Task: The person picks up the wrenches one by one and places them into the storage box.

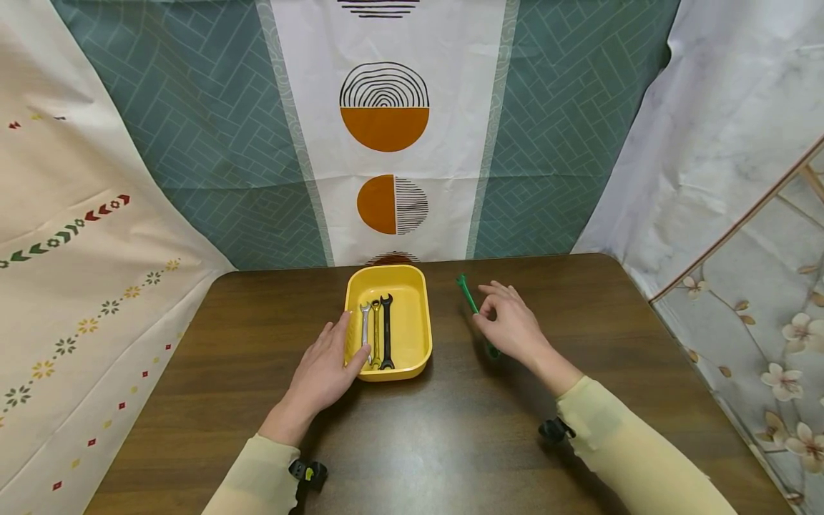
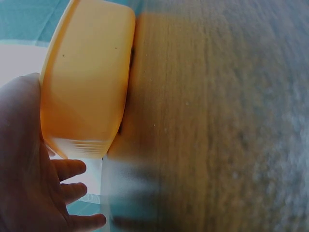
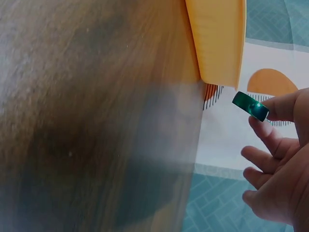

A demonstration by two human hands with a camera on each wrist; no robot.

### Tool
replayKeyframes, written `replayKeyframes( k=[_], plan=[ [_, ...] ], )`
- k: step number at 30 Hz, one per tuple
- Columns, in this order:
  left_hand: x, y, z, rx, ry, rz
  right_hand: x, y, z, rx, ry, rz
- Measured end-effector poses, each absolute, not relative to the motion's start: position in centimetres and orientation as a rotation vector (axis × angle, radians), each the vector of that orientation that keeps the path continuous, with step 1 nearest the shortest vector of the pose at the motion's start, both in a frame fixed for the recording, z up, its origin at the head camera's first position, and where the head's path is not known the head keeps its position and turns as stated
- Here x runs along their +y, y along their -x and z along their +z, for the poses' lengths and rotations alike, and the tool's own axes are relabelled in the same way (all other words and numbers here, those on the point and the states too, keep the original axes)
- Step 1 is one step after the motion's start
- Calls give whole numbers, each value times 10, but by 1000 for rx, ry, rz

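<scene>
A yellow plastic tray (image 1: 408, 325) sits near the far side of the table. Inside lie a silver wrench (image 1: 365, 323), a gold-coloured wrench (image 1: 377, 332) and a black wrench (image 1: 387, 330), side by side along its left half. My left hand (image 1: 327, 366) rests against the tray's left side, thumb over the near left corner and fingers extended along the wall. To the right of the tray, my right hand (image 1: 513, 326) pinches a green wrench (image 1: 468, 295) between thumb and index finger, above the table. Its middle part is hidden behind the fingers; in the right wrist view one end (image 3: 250, 106) shows.
The brown wooden table (image 1: 412, 436) has its far edge against a patterned curtain (image 1: 547, 129). Printed cloths hang at the left (image 1: 96, 286) and right (image 1: 708, 236) sides. Both wrists wear small black devices on bands.
</scene>
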State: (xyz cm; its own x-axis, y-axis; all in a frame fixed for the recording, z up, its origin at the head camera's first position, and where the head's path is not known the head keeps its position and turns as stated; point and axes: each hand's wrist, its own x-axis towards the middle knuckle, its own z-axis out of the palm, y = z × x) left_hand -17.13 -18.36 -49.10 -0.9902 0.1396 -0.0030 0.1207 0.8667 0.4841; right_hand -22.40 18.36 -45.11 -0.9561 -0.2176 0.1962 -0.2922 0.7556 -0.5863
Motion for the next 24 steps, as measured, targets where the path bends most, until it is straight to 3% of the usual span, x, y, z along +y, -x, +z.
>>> replayKeyframes(
  k=[24],
  plan=[
    [-182,170,-488,2990,-209,785,155,222,-447,-2824,-393,1146]
  ],
)
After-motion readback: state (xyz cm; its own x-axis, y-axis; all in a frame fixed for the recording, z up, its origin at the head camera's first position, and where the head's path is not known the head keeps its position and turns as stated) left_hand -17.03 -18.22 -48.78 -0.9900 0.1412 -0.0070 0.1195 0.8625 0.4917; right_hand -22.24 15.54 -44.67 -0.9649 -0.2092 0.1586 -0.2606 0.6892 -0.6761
